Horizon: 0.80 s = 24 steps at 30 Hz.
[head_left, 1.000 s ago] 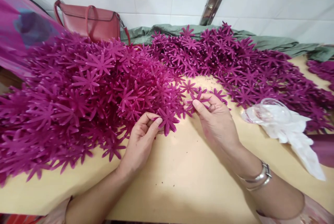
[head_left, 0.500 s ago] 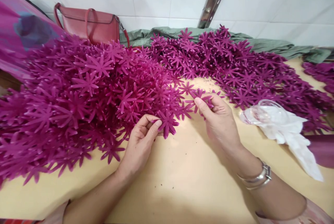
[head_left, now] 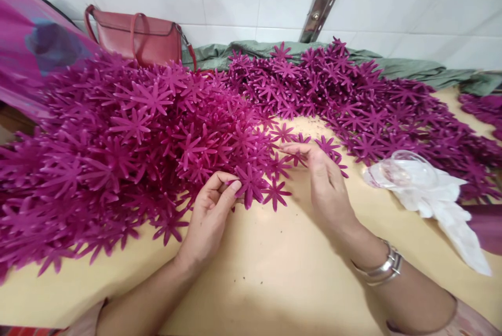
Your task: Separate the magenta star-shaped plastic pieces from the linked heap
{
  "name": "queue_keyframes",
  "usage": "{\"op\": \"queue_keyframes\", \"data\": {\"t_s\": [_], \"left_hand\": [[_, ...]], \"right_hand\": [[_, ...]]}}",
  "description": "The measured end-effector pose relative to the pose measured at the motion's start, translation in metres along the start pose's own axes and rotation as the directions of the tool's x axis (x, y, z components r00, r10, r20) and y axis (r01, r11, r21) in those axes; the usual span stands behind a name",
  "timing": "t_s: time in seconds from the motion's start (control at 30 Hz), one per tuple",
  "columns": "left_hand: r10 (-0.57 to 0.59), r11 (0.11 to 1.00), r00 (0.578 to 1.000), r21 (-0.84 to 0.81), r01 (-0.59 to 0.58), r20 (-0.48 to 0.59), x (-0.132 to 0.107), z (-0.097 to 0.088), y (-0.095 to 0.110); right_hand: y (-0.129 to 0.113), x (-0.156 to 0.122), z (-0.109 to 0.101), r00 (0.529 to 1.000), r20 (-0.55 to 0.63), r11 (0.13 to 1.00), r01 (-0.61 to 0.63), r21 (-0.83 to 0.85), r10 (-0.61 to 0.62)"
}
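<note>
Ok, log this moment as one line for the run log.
left hand: pinching purple flower | right hand: touching loose flowers | flower pile: on table

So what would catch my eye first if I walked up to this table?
The great heap of magenta flower shapes, which covers the left and back of the pale wooden table. At its near edge the left hand pinches one flower, while the right hand touches loose ones beside it. Behind the heap a red handbag stands against the white tiled wall.
</note>
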<state>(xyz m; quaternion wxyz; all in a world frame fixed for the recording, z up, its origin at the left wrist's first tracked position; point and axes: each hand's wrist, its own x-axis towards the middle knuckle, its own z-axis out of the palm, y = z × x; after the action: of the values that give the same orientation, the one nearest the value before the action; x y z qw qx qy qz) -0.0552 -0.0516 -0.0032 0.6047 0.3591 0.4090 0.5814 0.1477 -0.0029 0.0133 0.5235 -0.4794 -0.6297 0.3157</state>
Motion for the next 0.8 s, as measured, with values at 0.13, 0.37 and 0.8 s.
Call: {"op": "queue_keyframes", "data": {"t_s": [0.13,0.37,0.8], "left_hand": [[0.03,0.999,0.999,-0.024,-0.03,-0.016,-0.001,0.001,0.001],[0.024,0.987,0.999,0.16,-0.031,0.042,-0.004,0.01,0.009],[0.023,0.984,0.996,0.172,-0.038,0.087,-0.003,0.011,0.009]], "right_hand": [[0.0,0.001,0.003,0.996,-0.085,0.994,0.037,0.101,-0.029],[-0.013,-0.007,0.007,0.96,0.108,0.955,0.27,-0.126,-0.257],[-0.015,-0.012,0.014,0.93,0.234,0.945,0.313,-0.096,-0.284]]}}
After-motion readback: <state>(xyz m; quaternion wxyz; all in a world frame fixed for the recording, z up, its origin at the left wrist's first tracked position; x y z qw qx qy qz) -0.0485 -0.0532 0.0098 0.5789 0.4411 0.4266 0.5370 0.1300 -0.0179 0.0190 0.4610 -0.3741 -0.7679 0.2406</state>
